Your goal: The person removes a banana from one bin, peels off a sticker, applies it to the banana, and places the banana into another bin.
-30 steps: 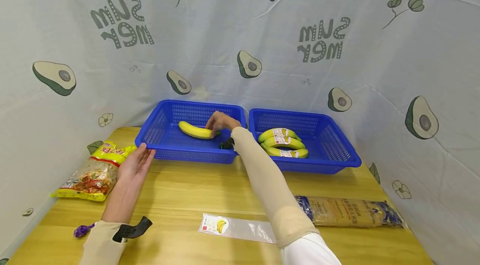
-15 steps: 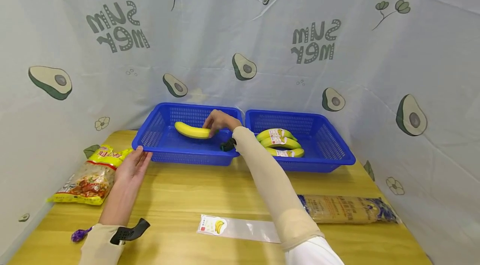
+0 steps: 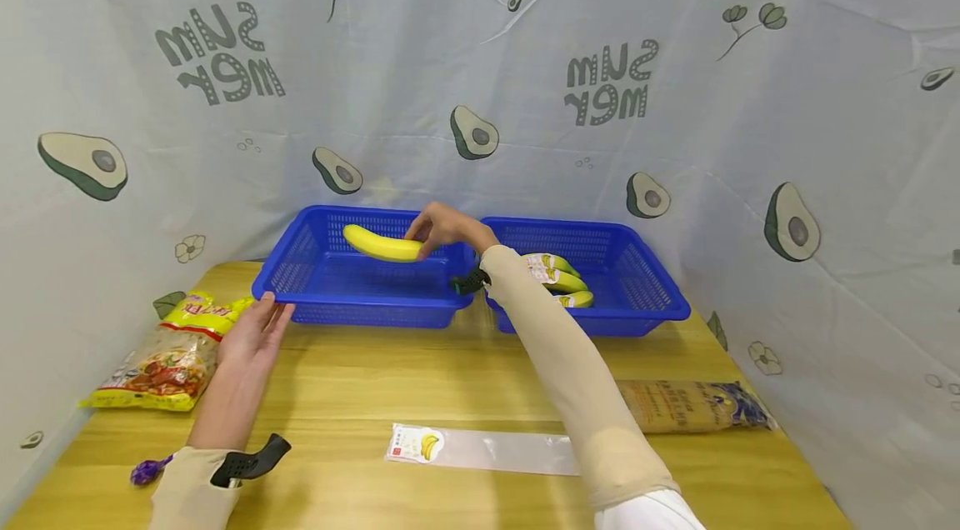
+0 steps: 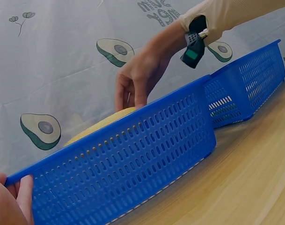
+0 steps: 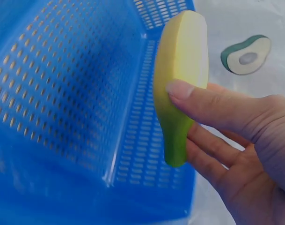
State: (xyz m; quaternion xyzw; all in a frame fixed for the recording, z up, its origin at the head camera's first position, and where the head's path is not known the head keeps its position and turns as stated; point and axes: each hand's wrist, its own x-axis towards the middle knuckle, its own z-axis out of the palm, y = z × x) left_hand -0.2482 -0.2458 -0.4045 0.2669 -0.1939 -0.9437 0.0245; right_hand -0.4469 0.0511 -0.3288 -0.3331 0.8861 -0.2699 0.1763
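Note:
A yellow banana with a green stem end is held over the left blue basket. My right hand pinches it near the stem, thumb on one side and fingers on the other, as the right wrist view shows the banana plainly. At the front left corner of that basket, my left hand grips the rim; its fingers appear on the outer wall in the left wrist view. In the right blue basket lie several bananas with white printed bands, partly hidden by my right sleeve.
A clear plastic sleeve with a banana label lies on the wooden table. Yellow food bag sits at left, a long brown noodle pack at right. A printed curtain hangs behind the baskets.
My right hand has lifted the banana up from the left basket's floor. My left hand stays at the basket's corner. The head view has shifted slightly to the right.

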